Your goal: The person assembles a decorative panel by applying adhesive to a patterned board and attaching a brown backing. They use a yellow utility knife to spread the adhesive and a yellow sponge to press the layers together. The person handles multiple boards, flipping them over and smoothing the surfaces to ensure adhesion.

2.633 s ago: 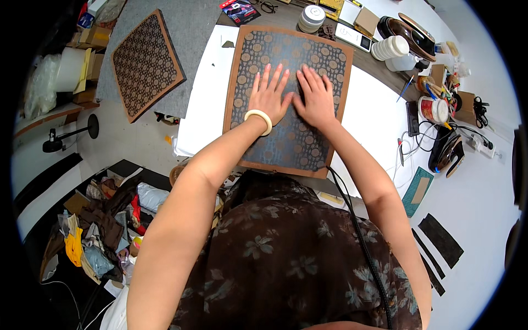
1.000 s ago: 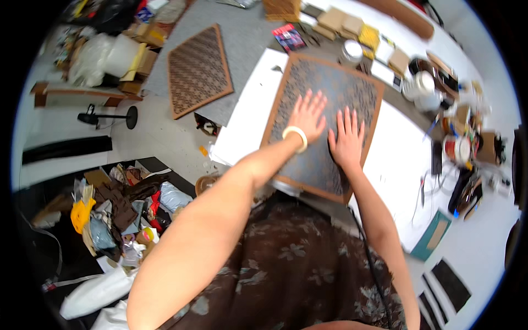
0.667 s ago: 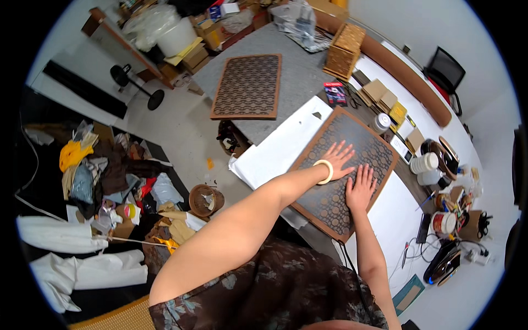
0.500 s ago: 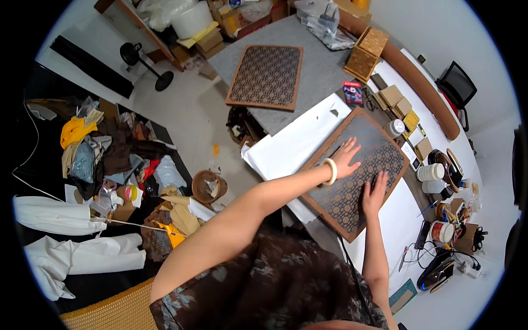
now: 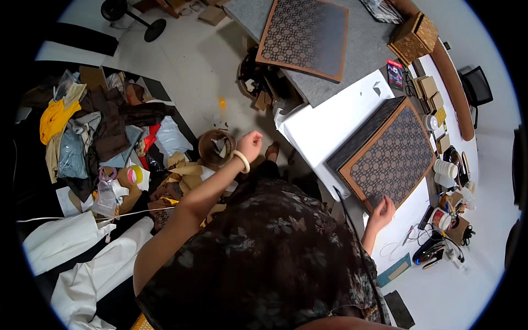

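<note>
Half a second ago both palms lay on the patterned panel; now the left hand (image 5: pixel 249 144) has lifted clear and hangs out over the floor, near a small round basket (image 5: pixel 216 147), while the view has swung further left. Its fingers are curled loosely inward and hold nothing that shows; a pale bangle (image 5: pixel 241 160) sits at the wrist. Only the right hand (image 5: pixel 383 210) keeps contact, resting at the near lower corner of the wood-framed lattice panel (image 5: pixel 391 155), fingers spread flat on the frame edge rather than gripping it.

That panel lies flat on a white sheet (image 5: pixel 335 121) covering the counter (image 5: pixel 423 286), tilted diagonally to the counter's edge. My reading is that pressing the panel down has paused and the body is turning toward the floor clutter; whatever follows calls for the free hand to reach low while the right one steadies the frame.

A second lattice panel (image 5: pixel 305 36) rests on a grey mat (image 5: pixel 357 60) further off. Cups, tape rolls and cables (image 5: pixel 445 220) crowd the right of the counter beside the panel. Below the left hand, heaped cloth (image 5: pixel 99 126), cardboard scraps and white fabric (image 5: pixel 77 247) cover the floor and would hamper any reach there.
</note>
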Available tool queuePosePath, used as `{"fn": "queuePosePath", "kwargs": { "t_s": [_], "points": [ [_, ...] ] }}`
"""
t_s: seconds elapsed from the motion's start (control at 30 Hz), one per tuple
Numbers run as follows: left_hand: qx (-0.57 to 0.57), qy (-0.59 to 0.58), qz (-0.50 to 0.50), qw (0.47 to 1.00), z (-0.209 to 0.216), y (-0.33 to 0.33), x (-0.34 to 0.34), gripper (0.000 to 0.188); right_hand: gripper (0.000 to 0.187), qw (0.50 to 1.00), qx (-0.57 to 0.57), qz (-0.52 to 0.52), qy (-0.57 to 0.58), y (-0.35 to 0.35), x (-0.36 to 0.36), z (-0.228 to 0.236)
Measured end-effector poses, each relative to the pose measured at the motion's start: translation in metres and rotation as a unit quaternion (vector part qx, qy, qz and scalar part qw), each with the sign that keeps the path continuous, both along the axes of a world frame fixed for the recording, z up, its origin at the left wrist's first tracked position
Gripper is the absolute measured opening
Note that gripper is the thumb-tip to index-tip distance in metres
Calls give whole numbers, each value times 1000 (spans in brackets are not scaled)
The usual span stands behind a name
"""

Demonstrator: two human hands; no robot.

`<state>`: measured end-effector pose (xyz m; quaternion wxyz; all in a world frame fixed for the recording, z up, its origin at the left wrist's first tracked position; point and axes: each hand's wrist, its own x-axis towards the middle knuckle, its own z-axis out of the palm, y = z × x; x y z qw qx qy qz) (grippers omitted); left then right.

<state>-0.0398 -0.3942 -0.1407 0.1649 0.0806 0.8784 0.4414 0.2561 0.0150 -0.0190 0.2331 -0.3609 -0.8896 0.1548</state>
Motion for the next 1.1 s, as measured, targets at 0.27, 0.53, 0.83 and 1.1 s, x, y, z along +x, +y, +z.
{"fn": "queuePosePath", "kwargs": {
  "t_s": [0.27,0.53,0.83,1.1],
  "points": [
    [-38,-191,-55,979,-60,-59,-31,23,15,984,-2,174,-50,-49,-165,20],
    [-44,-276,118,953,-108,-173,-57,25,15,932,-110,346,-12,-117,-351,4],
    [-407,-272,-332,806,-148,-338,-108,20,7,777,-151,604,-91,-277,-586,-37],
    [75,-442,361,817,-190,-491,-363,13,29,737,-253,559,-285,-428,-750,-105]
  ]
}}
